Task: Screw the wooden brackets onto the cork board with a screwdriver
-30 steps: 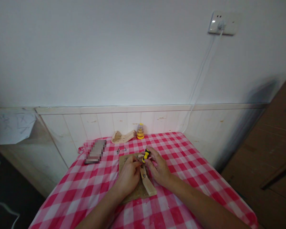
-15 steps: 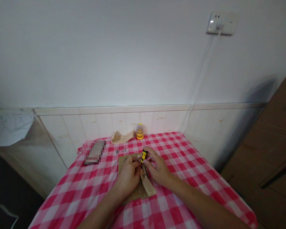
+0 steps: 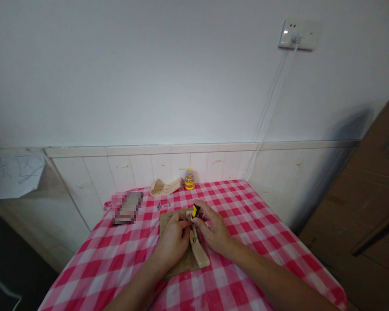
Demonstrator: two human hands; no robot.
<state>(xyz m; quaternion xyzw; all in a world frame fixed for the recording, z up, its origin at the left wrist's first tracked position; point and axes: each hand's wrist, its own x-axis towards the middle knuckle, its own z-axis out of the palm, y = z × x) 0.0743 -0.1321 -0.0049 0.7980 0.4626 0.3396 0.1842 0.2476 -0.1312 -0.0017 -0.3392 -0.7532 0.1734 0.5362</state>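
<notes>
My right hand [image 3: 214,226] grips a yellow-and-black screwdriver [image 3: 196,211] by its handle, tilted a little off upright. The tip points down at a pale wooden piece [image 3: 199,252] and is hidden by my fingers. My left hand [image 3: 176,235] is closed at the left side of the same piece, its fingertips close to the screwdriver's lower end. What those fingers pinch, if anything, I cannot make out. Under the wooden piece lies a brown board [image 3: 181,268]. A small metal part [image 3: 194,240] shows on the wood.
At the back of the checked tablecloth [image 3: 253,263] stand a curved wooden part [image 3: 166,187] and a yellow-based bit container [image 3: 189,180]. Small metal pieces [image 3: 164,204] lie nearer. A blurred-out flat object [image 3: 129,208] is at left. The panelled wall [image 3: 214,164] borders the table.
The view has shifted slightly. The screwdriver stays in my right hand over the wooden piece, and both hands keep nearly the same places.
</notes>
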